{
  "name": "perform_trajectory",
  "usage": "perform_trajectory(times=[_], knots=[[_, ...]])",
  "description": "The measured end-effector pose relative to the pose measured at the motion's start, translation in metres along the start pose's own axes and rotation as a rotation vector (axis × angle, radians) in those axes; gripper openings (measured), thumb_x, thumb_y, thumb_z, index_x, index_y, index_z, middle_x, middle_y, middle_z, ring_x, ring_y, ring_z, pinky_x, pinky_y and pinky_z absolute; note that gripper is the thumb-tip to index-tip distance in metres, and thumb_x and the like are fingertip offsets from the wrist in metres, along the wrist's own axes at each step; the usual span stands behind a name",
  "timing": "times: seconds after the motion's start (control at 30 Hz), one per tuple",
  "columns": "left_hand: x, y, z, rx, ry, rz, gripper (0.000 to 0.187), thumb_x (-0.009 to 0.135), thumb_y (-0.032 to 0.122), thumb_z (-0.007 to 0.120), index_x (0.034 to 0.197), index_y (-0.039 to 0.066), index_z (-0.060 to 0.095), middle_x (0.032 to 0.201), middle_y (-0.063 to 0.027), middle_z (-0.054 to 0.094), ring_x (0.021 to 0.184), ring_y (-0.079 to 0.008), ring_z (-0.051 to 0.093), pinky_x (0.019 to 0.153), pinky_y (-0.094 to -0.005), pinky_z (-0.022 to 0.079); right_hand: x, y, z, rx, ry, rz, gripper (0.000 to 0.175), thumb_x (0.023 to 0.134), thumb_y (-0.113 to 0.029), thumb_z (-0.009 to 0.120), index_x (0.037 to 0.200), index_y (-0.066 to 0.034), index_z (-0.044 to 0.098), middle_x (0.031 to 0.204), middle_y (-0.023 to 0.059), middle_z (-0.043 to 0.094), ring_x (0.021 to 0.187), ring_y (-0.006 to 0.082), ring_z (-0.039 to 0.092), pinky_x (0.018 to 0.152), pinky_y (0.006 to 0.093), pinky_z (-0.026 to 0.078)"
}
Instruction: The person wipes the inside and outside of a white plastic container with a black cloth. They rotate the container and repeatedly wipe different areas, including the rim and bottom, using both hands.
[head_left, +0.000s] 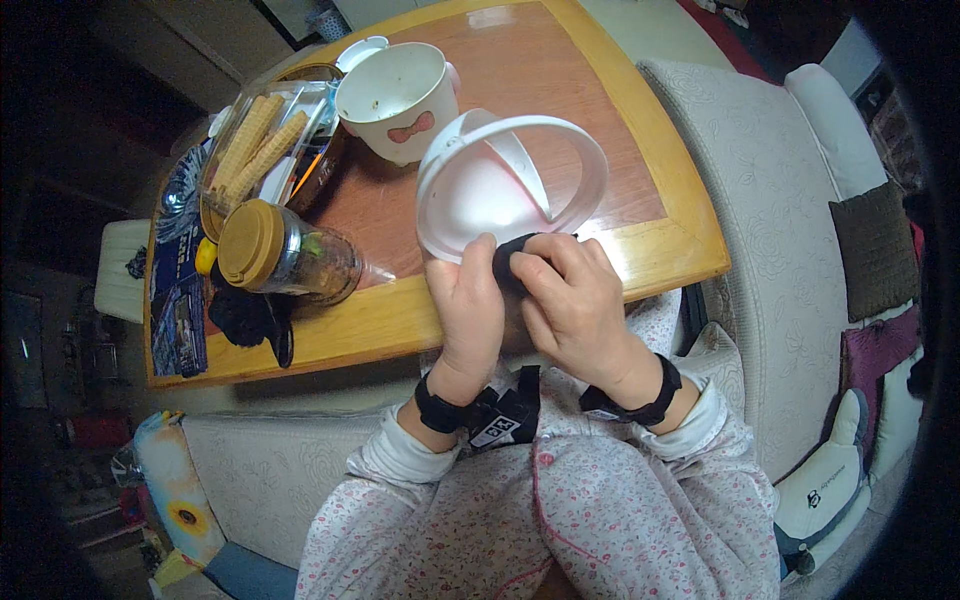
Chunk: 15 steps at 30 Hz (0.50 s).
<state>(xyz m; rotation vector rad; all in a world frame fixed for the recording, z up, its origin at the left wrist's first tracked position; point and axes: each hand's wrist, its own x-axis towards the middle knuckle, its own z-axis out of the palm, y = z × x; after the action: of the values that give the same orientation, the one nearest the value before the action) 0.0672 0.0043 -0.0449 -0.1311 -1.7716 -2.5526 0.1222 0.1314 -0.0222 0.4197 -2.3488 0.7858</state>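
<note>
A white plastic ring-shaped lid (480, 195) with a tilting inner flap is held up over the near edge of the table. My left hand (471, 319) grips its near rim, thumb on top. Bunched in the fingers of my right hand (574, 300) is a piece of black material (508, 262), perhaps cloth, against the same rim; the fingers hide much of it. Just beyond the lid stands a small white plastic bin (397, 112), open at the top, with a red bow printed on its side and dark specks inside.
To the left, a jar with a tan lid (251, 244) stands by a fluffy black item (244, 315). Behind it, wafer rolls (262, 142) lie in a clear plastic box above a brown basket (319, 176). A pale sofa (757, 172) borders the wooden table (600, 97) on the right.
</note>
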Motion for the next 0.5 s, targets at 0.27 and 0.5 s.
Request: perform_trajectory(times=[0.27,0.5], knots=[[-0.001,0.012,0.006,-0.182,-0.056,-0.077,0.014,0.094,0.0,0.057,0.107,-0.001,0.061,0.094,-0.0075,0.065,0.07,-0.0145,0.058,0.054,-0.0283,0.047,0.001,0.034,-0.033,-0.387,0.009,-0.151,0.025,0.08,-0.017,0.067,0.104,-0.0114,0.069,0.1,0.0053,0.063,0.084,0.0229,0.059,0.074,0.0396,0.04],[-0.003,0.007,0.021,-0.123,0.071,-0.073,0.011,0.094,0.002,0.059,0.102,0.0,0.065,0.087,-0.0035,0.066,0.065,-0.0106,0.059,0.05,-0.027,0.046,-0.004,0.007,-0.003,-0.08,0.042,-0.062,0.029,0.076,-0.012,0.073,0.105,-0.0087,0.069,0.102,0.0067,0.063,0.086,0.0243,0.061,0.076,0.0379,0.044]])
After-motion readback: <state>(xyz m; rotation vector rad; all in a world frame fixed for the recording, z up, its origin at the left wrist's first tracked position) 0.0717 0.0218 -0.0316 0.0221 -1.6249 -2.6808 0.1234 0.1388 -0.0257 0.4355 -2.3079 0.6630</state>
